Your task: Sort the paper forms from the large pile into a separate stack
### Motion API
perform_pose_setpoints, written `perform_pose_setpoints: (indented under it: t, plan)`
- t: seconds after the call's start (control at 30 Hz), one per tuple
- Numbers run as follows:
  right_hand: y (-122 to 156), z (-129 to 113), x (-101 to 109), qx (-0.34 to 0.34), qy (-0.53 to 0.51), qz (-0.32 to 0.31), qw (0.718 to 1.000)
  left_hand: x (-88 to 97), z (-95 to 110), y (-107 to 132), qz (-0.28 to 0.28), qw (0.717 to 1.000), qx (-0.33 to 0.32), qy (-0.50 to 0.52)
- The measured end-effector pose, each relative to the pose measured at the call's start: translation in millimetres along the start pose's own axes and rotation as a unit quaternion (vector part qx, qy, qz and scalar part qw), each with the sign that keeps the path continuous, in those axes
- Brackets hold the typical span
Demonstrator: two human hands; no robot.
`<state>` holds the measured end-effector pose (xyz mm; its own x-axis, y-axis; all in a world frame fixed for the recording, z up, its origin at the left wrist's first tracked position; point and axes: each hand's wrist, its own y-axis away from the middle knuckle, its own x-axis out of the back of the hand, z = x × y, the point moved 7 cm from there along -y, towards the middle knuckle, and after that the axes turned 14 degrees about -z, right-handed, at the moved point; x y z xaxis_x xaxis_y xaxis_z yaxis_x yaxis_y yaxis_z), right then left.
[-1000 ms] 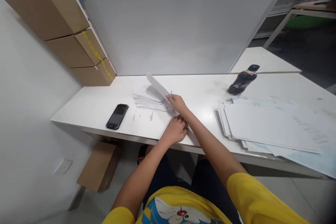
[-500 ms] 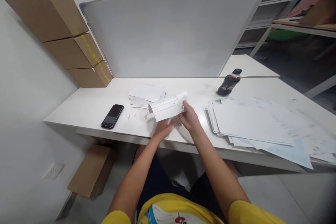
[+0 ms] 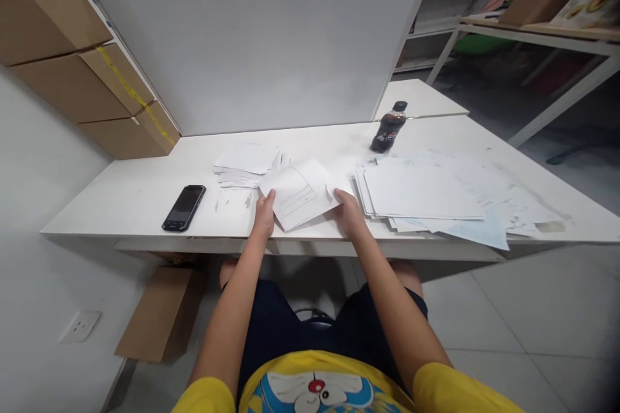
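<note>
A white sheet of paper (image 3: 299, 197) with printed lines is stretched between my two hands, just above the desk's front part. My left hand (image 3: 264, 214) pinches its left edge, thumb on top. On the other side, my right hand (image 3: 347, 211) grips the right edge, where the paper curls a little. Behind the sheet and to its left lies a stack of smaller papers (image 3: 246, 160). Right of my right hand, a spread pile of larger white sheets (image 3: 421, 190) covers the desk, with a pale blue sheet (image 3: 479, 230) poking out at the front.
A black phone (image 3: 184, 208) lies on the left of the white desk (image 3: 121, 206). A cola bottle (image 3: 389, 128) stands behind the large sheets. The whiteboard (image 3: 252, 39) leans at the back. Cardboard boxes (image 3: 106, 87) are stacked at the left, and another box (image 3: 157, 313) sits below.
My left hand has come up from below the paper to its left edge. The sheet, curled before, is now opened flatter between both hands. The camera view has shifted to the right.
</note>
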<state>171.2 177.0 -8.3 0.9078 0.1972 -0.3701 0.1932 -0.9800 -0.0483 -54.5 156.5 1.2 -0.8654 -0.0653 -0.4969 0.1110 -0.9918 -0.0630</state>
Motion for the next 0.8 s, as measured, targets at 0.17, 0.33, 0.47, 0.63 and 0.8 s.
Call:
perform_pose_setpoints:
  t: [0.17,0.33,0.47,0.63,0.8]
  plan:
    - [-0.7,-5.3,-2.5,0.014,-0.038,-0.007,0.999,2.9,4.9,1.6,0.034,0.999,-0.005,0.012]
    - [5.3,-3.5,7.2,0.035,-0.045,0.068,0.996,15.2,14.0,2.7,0.114,0.991,-0.047,0.058]
    - [8.6,-53.6,23.4,0.183,0.02,0.229,0.956,23.3,21.5,4.0,0.154,0.981,-0.072,0.091]
    - [-52.4,-140.1,-54.1,0.359,0.253,0.081,0.895,28.6,14.7,4.1,0.145,0.985,-0.003,0.094]
    - [-139.5,-72.0,-165.8,0.16,0.518,-0.274,0.794,24.6,6.8,7.2,0.136,0.974,0.047,0.175]
